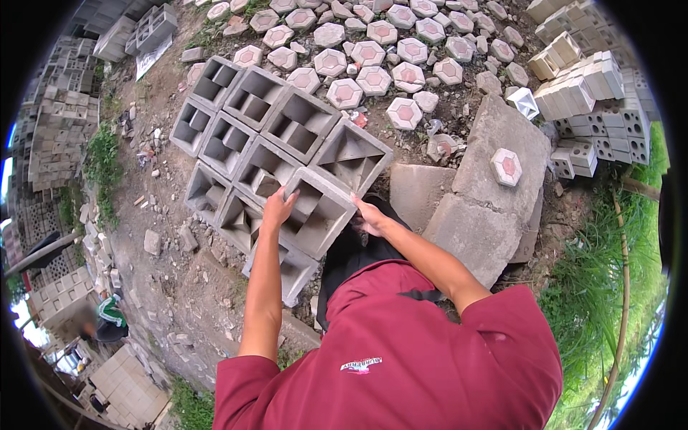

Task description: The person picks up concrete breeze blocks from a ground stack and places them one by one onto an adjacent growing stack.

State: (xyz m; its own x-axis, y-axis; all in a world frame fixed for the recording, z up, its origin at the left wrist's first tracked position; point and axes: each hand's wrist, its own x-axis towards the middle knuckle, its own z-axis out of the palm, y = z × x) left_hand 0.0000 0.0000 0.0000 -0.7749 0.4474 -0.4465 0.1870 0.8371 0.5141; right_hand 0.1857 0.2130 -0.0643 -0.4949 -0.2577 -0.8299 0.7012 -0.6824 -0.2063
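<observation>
A square grey concrete ventilation block (324, 228), hollow with angled inner fins, is held between my two hands at the near end of a stack. My left hand (279, 206) grips its upper left edge, thumb over the rim. My right hand (368, 216) closes on its right corner. The block lies against its neighbours; whether it rests on them or is slightly raised, I cannot tell. Several similar blocks (301, 123) stand in tight rows beyond and to the left, their openings facing up toward me. My fingertips under the held block are partly hidden.
Hexagonal pavers (373, 80) with reddish centres cover the ground ahead. Large concrete slabs (476, 229) lie to my right, one paver (506, 167) on them. Pale blocks (584, 82) are piled far right, grass (595, 287) below. Rubble lies left; another person (111, 315) is at lower left.
</observation>
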